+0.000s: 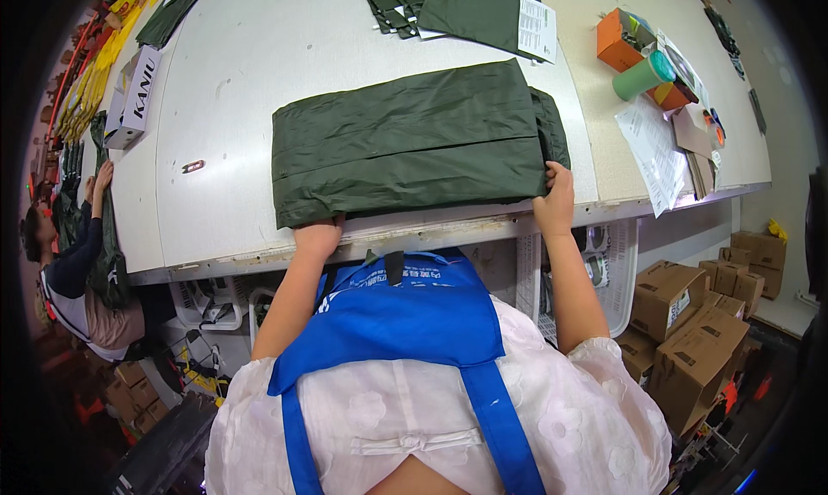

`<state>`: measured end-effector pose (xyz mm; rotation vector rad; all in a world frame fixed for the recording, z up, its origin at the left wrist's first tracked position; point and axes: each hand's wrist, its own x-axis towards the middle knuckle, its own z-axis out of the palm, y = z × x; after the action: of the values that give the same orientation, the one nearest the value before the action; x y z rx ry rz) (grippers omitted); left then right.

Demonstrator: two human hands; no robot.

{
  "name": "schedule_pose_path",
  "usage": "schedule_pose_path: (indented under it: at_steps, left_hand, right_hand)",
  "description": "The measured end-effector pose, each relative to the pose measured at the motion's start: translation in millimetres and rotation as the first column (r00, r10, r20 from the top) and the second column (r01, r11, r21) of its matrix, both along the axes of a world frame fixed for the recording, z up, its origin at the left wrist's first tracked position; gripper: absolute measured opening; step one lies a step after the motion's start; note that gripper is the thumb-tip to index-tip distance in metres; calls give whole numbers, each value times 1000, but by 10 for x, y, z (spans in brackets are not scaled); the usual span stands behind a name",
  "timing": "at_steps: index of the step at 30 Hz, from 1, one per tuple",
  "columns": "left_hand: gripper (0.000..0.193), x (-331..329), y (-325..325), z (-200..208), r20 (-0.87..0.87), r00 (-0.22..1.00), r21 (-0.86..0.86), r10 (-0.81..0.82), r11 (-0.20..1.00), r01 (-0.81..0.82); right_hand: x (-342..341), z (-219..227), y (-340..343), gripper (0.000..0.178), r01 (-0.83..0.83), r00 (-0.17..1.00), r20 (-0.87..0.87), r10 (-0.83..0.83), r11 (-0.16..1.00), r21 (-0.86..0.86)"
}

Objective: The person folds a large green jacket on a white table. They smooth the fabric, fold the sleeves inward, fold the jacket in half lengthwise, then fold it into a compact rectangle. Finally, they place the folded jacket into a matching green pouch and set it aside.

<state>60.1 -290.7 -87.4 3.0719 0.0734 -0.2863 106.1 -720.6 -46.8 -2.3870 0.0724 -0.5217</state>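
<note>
While the right hand pinches one garment, the left hand's grip is hidden.

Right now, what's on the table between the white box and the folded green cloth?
The head view shows a small red item on the tabletop between the box and the cloth, too small to identify.

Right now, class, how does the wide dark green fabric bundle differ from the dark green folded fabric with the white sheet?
The wide dark green fabric bundle touches the left hand and right hand; the dark green folded fabric touches neither. The folded fabric carries a white printed paper sheet; the bundle shows none. The bundle lies nearer; the folded fabric lies farther off. Both are dark green.
</note>
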Motion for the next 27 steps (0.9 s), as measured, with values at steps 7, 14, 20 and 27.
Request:
schedule_pose_path:
  at_steps: [7, 14, 20, 27]
  left_hand:
    - [66, 3, 3, -26, 1, 1000, -45, 9, 999, -9]
    - [66, -43, 62, -93, 19, 1000, 0, -25, 1000, 25]
    - [66, 25, 2, 47, -56, 998, -20, 0, 1000, -1]
    - [66, -5, 89, -158, -89, 996, -37, -2, 999, -2]
  right_hand:
    - [75, -73, -228, 42, -108, 979, -200, 46, 944, -311]
    - [688, 698, -461, 64, -378, 752, -477, 454, 891, 252]
    - [2004, 536, 125, 49, -261, 824, -288, 488, 778, 572]
    - [2446, 14, 126, 36, -356, 790, -272, 549, 773, 525]
